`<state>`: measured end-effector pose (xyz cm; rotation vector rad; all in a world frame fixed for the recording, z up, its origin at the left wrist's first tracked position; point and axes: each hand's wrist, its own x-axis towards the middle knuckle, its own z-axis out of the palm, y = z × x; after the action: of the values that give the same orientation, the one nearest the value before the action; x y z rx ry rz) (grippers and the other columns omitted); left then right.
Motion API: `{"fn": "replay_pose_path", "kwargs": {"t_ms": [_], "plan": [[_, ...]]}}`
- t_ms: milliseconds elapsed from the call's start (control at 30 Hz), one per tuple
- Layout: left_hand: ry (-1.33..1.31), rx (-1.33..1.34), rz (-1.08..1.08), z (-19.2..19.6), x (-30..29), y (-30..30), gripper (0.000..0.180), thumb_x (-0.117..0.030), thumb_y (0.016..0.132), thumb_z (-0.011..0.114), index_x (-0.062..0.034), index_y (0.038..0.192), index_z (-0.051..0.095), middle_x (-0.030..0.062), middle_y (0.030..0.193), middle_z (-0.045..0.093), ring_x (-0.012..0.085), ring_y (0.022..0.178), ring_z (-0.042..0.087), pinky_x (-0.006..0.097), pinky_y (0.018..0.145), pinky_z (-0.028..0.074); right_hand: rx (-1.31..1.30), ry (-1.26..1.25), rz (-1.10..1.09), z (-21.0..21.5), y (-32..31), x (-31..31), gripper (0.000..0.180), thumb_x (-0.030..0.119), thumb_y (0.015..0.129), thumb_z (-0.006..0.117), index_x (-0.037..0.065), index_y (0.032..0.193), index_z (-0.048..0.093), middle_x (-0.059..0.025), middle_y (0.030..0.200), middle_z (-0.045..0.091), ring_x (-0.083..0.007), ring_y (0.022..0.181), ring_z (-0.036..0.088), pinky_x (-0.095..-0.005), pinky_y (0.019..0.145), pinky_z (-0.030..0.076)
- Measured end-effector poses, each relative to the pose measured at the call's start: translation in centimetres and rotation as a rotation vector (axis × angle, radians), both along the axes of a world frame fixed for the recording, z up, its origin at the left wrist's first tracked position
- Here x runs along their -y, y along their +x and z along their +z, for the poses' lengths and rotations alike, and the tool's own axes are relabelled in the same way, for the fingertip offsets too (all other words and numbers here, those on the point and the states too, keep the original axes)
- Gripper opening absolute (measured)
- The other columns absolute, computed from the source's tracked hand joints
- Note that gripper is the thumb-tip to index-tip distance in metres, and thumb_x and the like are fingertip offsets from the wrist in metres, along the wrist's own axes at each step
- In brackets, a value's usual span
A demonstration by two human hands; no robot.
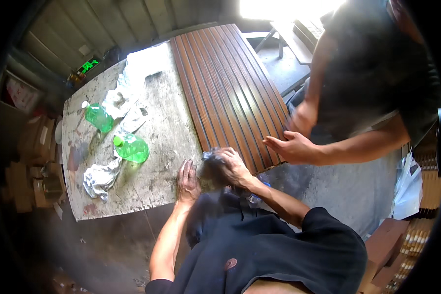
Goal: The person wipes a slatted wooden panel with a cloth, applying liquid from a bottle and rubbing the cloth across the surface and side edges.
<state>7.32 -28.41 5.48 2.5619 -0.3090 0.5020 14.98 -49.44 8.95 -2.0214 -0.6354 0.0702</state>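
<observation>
A brown wood-grain panel (225,83) with long dark grooves lies on the worn, stained table (161,105). At the panel's near left corner my right hand (234,169) is closed on a dark, crumpled rag (212,158); the rag is somewhat blurred. My left hand (187,182) rests on the table's near edge, left of the panel, fingers stretched out and holding nothing. Dark smudges mark its fingers. A co-worker's two hands (299,147) are at the panel's right edge, one of them blurred.
Two bottles of green liquid, one white-capped (98,117) and one green-capped (132,148), stand on the table's left part. White cloths (102,180) lie around them. A co-worker in dark clothes (377,78) stands at the right. Cardboard boxes (36,142) are stacked at the far left.
</observation>
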Motion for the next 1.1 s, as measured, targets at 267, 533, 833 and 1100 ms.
{"fn": "replay_pose_path", "kwargs": {"t_ms": [267,533,833,1100], "plan": [[0.028,-0.014,0.005,-0.5,-0.5,0.1,0.048,-0.005,0.080,0.055,0.0073,0.127,0.052,0.0266,0.134,0.051,0.0452,0.127,0.048,0.051,0.108,0.040,-1.384,1.052,-0.112,3.7,-3.1,-0.5,0.034,0.030,0.096,0.062,0.001,0.114,0.064,-0.0091,0.097,0.069,-0.0216,0.087,0.067,-0.0360,0.083,0.054],[0.032,-0.067,-0.012,0.3,-0.3,-0.1,0.044,-0.009,0.086,0.054,0.0055,0.128,0.053,0.0246,0.137,0.051,0.0433,0.129,0.047,0.050,0.108,0.039,-1.285,0.846,0.097,3.4,-6.3,-1.0,0.026,0.021,0.088,0.076,0.003,0.104,0.066,-0.0027,0.088,0.069,-0.0123,0.077,0.065,-0.0267,0.072,0.052],[0.004,-0.034,0.006,0.2,-0.1,-0.2,0.042,0.000,0.082,0.055,0.0075,0.123,0.054,0.0251,0.135,0.051,0.0448,0.127,0.048,0.050,0.108,0.040,-1.357,0.834,0.020,3.5,-6.3,0.2,0.021,0.015,0.089,0.073,0.002,0.105,0.066,-0.0040,0.090,0.070,-0.0143,0.079,0.065,-0.0289,0.075,0.053],[0.009,-0.054,0.024,0.1,0.0,-0.1,0.043,-0.001,0.081,0.055,0.0057,0.123,0.055,0.0236,0.135,0.052,0.0433,0.127,0.048,0.050,0.108,0.039,-1.402,0.849,0.043,2.3,-6.5,0.3,0.024,0.014,0.088,0.074,0.001,0.106,0.065,-0.0049,0.093,0.069,-0.0162,0.084,0.067,-0.0315,0.079,0.054]]}}
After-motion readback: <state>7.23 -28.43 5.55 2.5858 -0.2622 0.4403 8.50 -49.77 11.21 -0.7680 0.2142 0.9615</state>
